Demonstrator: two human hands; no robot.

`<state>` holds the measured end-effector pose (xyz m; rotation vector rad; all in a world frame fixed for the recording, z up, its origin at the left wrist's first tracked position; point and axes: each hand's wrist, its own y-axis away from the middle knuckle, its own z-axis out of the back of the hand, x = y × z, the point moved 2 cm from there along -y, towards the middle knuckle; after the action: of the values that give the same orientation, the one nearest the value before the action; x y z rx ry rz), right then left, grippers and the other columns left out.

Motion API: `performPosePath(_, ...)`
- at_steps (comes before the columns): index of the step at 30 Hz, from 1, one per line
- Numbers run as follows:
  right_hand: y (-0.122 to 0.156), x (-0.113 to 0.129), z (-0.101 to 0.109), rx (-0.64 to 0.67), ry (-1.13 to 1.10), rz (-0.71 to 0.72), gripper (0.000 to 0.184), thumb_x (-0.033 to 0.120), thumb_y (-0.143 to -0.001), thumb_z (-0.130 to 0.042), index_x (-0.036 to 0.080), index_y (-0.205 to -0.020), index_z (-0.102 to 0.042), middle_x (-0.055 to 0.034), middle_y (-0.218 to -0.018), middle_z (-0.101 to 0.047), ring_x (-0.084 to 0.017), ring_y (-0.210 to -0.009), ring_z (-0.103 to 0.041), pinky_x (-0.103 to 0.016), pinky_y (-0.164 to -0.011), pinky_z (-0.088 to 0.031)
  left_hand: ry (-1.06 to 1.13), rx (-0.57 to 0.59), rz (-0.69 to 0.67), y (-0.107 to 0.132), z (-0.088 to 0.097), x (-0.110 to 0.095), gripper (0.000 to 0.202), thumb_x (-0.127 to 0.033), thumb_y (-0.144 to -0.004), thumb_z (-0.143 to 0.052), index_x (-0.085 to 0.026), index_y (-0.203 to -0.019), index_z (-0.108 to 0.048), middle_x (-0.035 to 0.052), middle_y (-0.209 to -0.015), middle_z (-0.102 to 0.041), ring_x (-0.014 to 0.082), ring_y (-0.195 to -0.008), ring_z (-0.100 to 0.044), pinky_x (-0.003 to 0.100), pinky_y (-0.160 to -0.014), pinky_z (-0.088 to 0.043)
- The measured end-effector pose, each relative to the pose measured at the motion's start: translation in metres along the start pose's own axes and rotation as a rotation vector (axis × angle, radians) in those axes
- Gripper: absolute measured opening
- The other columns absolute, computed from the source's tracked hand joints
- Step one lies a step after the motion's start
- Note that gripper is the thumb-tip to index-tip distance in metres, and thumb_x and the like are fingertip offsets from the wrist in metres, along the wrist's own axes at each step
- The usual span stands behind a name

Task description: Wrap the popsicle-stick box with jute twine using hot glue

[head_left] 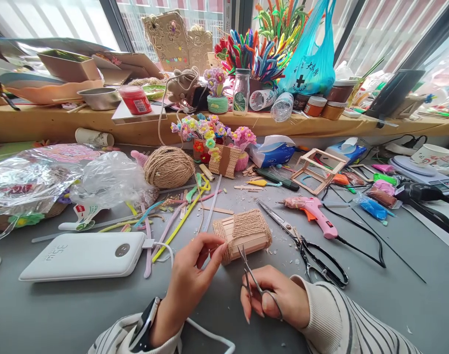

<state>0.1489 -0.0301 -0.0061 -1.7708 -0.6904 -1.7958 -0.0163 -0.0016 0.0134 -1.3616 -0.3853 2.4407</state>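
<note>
A small craft-stick box [251,231] wrapped with bands of jute twine lies on the grey table in front of me. My left hand [200,263] is at its left end, thumb and forefinger pinched together against the twine edge. Whatever sits between those fingertips is too small to make out. With my right hand [274,295] I hold small scissors [251,270] by their handles. Their blades are slightly apart and point up at the box's front side. Large black-handled scissors [305,246] lie to the right of the box.
A pink glue gun [313,211] with a black cord lies at the right. A white power bank [82,255] with a cable is at the left. Behind are a twine ball [168,167], pipe cleaners [183,223] and a wooden stick frame [318,169].
</note>
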Motion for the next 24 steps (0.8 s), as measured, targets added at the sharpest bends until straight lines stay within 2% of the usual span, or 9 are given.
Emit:
performPosePath(3,-0.002,-0.006,0.001,0.004,-0.064,0.006,0.065,0.073,-0.072,-0.037,0.013,-0.062,-0.058,0.0035,-0.05,-0.041,-0.006,-0.045,-0.036,-0.021,-0.044,-0.027,-0.128,-0.023,-0.116,-0.002,0.004,-0.005,0.004,-0.024,-0.078,-0.055,-0.02,-0.079,-0.057,-0.0032,-0.062,-0.058,0.0066,-0.046,-0.046,0.018,-0.046,-0.04)
performPosePath(6,-0.003,-0.01,0.001,0.005,-0.139,-0.02,0.063,0.072,-0.072,-0.039,0.013,-0.062,-0.057,0.0029,-0.05,-0.043,-0.006,-0.045,-0.037,-0.02,-0.045,-0.027,-0.228,-0.023,-0.208,-0.004,0.009,-0.011,0.011,-0.024,-0.075,-0.06,-0.021,-0.085,-0.057,-0.0044,-0.063,-0.056,0.0065,-0.045,-0.043,0.018,-0.047,-0.039)
performPosePath(13,-0.004,-0.005,0.001,0.05,-0.145,-0.032,0.062,0.071,-0.073,-0.039,0.012,-0.062,-0.057,0.0029,-0.051,-0.044,-0.006,-0.046,-0.039,-0.02,-0.047,-0.029,-0.367,0.014,-0.26,-0.009,0.018,-0.018,0.004,-0.025,-0.079,-0.056,-0.021,-0.08,-0.057,-0.0036,-0.068,-0.057,0.0066,-0.046,-0.046,0.019,-0.051,-0.041)
performPosePath(16,-0.005,-0.005,0.001,0.046,-0.141,-0.03,0.064,0.072,-0.072,-0.038,0.012,-0.062,-0.057,0.0029,-0.051,-0.044,-0.006,-0.046,-0.04,-0.021,-0.047,-0.03,-0.39,-0.004,-0.293,-0.011,0.019,-0.019,0.006,-0.024,-0.08,-0.054,-0.021,-0.077,-0.058,-0.0019,-0.07,-0.059,0.0091,-0.057,-0.054,0.02,-0.057,-0.044)
performPosePath(20,-0.006,-0.009,0.0,0.055,-0.145,-0.035,0.067,0.074,-0.071,-0.036,0.011,-0.063,-0.057,0.0023,-0.051,-0.045,-0.007,-0.046,-0.041,-0.021,-0.047,-0.029,-0.384,-0.073,-0.344,-0.013,0.018,-0.02,0.006,-0.02,-0.08,-0.054,-0.02,-0.077,-0.059,0.002,-0.083,-0.063,0.014,-0.079,-0.061,0.025,-0.073,-0.048)
performPosePath(24,-0.007,-0.01,-0.001,0.073,-0.181,-0.026,0.066,0.072,-0.074,-0.036,0.01,-0.066,-0.059,0.0019,-0.051,-0.046,-0.006,-0.046,-0.04,-0.021,-0.047,-0.028,-0.299,-0.052,-0.365,-0.012,0.014,-0.017,0.004,-0.015,-0.08,-0.054,-0.019,-0.08,-0.056,0.0029,-0.094,-0.067,0.0142,-0.092,-0.063,0.024,-0.081,-0.049)
